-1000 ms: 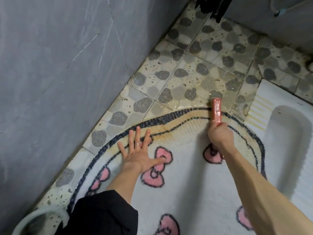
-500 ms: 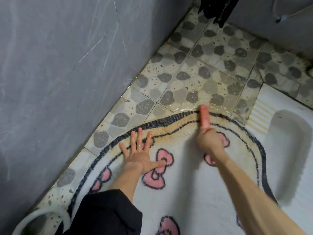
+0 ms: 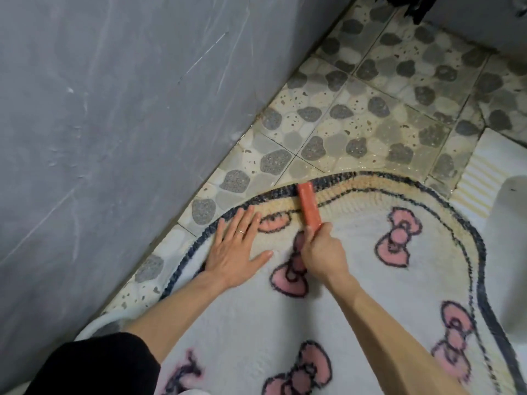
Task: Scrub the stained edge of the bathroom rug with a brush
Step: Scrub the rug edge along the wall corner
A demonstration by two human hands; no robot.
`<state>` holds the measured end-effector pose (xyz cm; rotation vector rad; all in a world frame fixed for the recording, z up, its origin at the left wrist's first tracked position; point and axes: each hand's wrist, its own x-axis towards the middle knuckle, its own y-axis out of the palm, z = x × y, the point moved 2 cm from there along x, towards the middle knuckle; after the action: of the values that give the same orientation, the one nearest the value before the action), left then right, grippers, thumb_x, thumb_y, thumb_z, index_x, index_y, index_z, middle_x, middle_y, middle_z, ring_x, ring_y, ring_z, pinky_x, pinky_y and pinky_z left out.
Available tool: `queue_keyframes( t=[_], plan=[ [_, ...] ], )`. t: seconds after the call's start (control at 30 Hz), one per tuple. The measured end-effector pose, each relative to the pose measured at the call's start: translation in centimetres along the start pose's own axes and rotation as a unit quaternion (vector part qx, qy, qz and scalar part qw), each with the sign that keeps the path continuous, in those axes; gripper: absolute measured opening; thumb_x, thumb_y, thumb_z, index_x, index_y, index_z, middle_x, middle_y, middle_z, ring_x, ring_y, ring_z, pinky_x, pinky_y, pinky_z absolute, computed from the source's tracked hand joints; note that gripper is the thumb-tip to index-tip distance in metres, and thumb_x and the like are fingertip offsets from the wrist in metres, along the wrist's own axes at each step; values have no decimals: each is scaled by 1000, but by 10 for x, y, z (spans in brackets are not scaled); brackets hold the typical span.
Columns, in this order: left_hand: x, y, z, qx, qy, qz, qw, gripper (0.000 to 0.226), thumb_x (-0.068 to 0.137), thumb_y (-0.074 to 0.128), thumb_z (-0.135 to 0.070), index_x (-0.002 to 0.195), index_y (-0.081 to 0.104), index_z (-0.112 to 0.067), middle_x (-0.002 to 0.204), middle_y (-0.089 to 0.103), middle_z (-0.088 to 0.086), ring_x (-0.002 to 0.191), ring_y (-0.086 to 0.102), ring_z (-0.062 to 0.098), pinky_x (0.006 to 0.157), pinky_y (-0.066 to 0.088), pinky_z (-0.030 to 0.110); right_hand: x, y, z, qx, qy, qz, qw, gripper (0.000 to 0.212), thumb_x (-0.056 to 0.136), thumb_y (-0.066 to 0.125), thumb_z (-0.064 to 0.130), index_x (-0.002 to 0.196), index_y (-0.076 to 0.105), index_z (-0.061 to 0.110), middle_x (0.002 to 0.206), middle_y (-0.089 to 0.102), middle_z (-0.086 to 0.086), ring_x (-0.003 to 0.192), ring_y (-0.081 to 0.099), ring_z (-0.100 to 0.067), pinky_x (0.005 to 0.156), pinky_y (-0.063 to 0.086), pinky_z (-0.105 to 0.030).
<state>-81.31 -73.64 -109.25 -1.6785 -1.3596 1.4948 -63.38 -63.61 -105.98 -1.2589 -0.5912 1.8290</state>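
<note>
The bathroom rug (image 3: 256,323) lies flat on the pebble-patterned floor tiles (image 3: 370,109). It is white and shaggy with pink bows (image 3: 397,238) and a dark blue outline. Its far rim runs close to the grey wall (image 3: 114,109) on the left and curves toward the white squat toilet (image 3: 507,223) on the right. Just inside the dark outline runs the stained edge (image 3: 370,185), a yellowish-tan band that follows the curve of the rim.

The right hand (image 3: 323,255) is curled into a fist around the near end of the brush (image 3: 308,203), with the knuckles up and the thumb side toward the rim. The brush is a red-orange bar that sticks out of the top of the fist, away from the person. It lies across the stained band, and its far tip reaches the dark outline at the rug's rim. Its underside presses into the pile, so the bristles are hidden.

The left hand (image 3: 236,252) lies flat on the rug just left of the brush, apart from it. Its fingers are straight and close together, and the thumb is spread toward the right hand. The fingertips rest at the inner line of the tan band. A ring (image 3: 241,231) shows on one finger. Both forearms are bare, and a black sleeve (image 3: 94,366) fills the lower left corner.
</note>
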Motion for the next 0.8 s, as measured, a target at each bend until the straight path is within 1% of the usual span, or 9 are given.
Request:
queue_keyframes(
  t=[0.1, 0.23, 0.3, 0.4, 0.5, 0.6, 0.67, 0.73, 0.8],
  plan=[
    [-25, 5, 39, 17, 3, -34, 999, 87, 94, 17, -73, 161, -6, -22, 165, -21, -8, 150, -24, 9, 122, -11, 43, -14, 7, 14, -64, -75, 45, 994, 31, 106, 33, 39, 105, 39, 8, 100, 65, -27, 92, 64, -45, 66, 35, -41],
    [-56, 6, 73, 27, -25, -3, 999, 83, 93, 7, -74, 156, -21, -29, 161, -31, -16, 148, -30, 8, 123, -12, 43, 25, -57, -26, 5, 130, -90, 987, 45, 107, 30, 34, 124, 40, -7, 118, 58, -39, 106, 59, -51, 83, 44, -46],
    [-60, 13, 74, 39, -53, -38, 997, 81, 95, 9, -73, 159, -15, -28, 165, -21, -14, 152, -20, 13, 124, -5, 45, 19, -53, -23, 38, 183, -98, 978, 46, 107, 32, 29, 131, 40, -8, 126, 55, -36, 113, 57, -46, 85, 43, -42],
    [-55, 22, 72, 43, -76, -78, 993, 79, 98, 19, -68, 161, 0, -26, 168, -3, -10, 155, -5, 16, 123, 7, 50, -5, 5, 23, 62, 111, 4, 992, 39, 106, 34, 33, 122, 46, -1, 119, 61, -28, 107, 60, -42, 79, 41, -38],
    [-57, 22, 76, 48, -64, -96, 992, 77, 98, 16, -68, 162, 5, -25, 169, 3, -8, 155, -1, 15, 123, 12, 50, -16, 6, 36, -39, 7, 52, 998, 39, 106, 31, 42, 105, 42, 5, 108, 64, -30, 99, 62, -46, 74, 40, -42],
    [-54, 25, 77, 54, -67, -93, 992, 78, 98, 11, -68, 161, 4, -25, 168, 2, -7, 155, -3, 16, 123, 11, 50, 4, -42, -4, -62, 107, -29, 992, 41, 107, 30, 40, 111, 42, 1, 113, 61, -37, 101, 60, -50, 78, 42, -45],
    [-55, 27, 76, 56, -67, -97, 991, 78, 98, 16, -68, 161, 5, -25, 168, 2, -8, 155, -2, 16, 123, 10, 50, -4, -43, -9, -7, 171, -69, 983, 44, 107, 30, 38, 118, 43, -4, 117, 60, -37, 104, 59, -50, 83, 44, -45],
    [-53, 27, 76, 52, -72, -106, 990, 78, 97, 22, -67, 161, 7, -25, 168, 4, -8, 155, -1, 16, 123, 10, 50, -19, -9, 20, 85, 177, -39, 980, 43, 106, 33, 36, 121, 44, -3, 117, 61, -31, 105, 61, -46, 79, 44, -40],
    [-54, 27, 77, 43, -68, -115, 990, 80, 95, 28, -65, 161, 10, -25, 168, 7, -8, 155, 1, 15, 123, 11, 50, -30, 33, 56, 114, 123, 39, 985, 42, 107, 33, 37, 122, 46, 0, 115, 62, -24, 106, 62, -40, 76, 42, -34]
  ],
)
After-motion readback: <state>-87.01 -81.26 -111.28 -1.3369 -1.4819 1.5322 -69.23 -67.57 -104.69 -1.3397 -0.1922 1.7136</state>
